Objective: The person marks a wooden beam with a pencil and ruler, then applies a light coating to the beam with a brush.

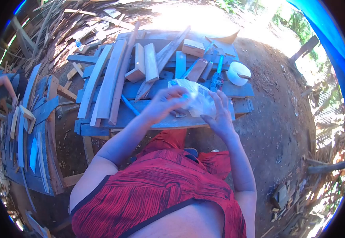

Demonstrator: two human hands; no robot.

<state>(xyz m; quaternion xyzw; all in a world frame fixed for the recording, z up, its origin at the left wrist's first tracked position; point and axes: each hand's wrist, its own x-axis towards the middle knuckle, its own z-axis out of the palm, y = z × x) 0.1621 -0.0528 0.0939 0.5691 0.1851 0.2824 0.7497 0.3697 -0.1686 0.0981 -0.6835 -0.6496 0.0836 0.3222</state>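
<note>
In the head view, a clear, crumpled plastic bag (202,104) is between my two hands above the near edge of the wooden workbench (156,121). My left hand (165,105) pinches its left side, the fingers closed and pointing right. On the bag's right side, my right hand (222,121) grips it between thumb and fingers. What the bag contains is too blurred to make out. Just behind it lie a dark tool with a bright blue upper part (217,77) and a white plastic tub (238,74). A blue stick-like item (130,105) rests left of my left hand.
Long boards (109,83) lie across the bench's left half, with shorter wood blocks (151,63) beside them. At left, a person (7,85) reaches over a second bench (49,158) holding wood pieces. Scrap wood (53,27) covers the ground behind. A post (305,48) stands at right.
</note>
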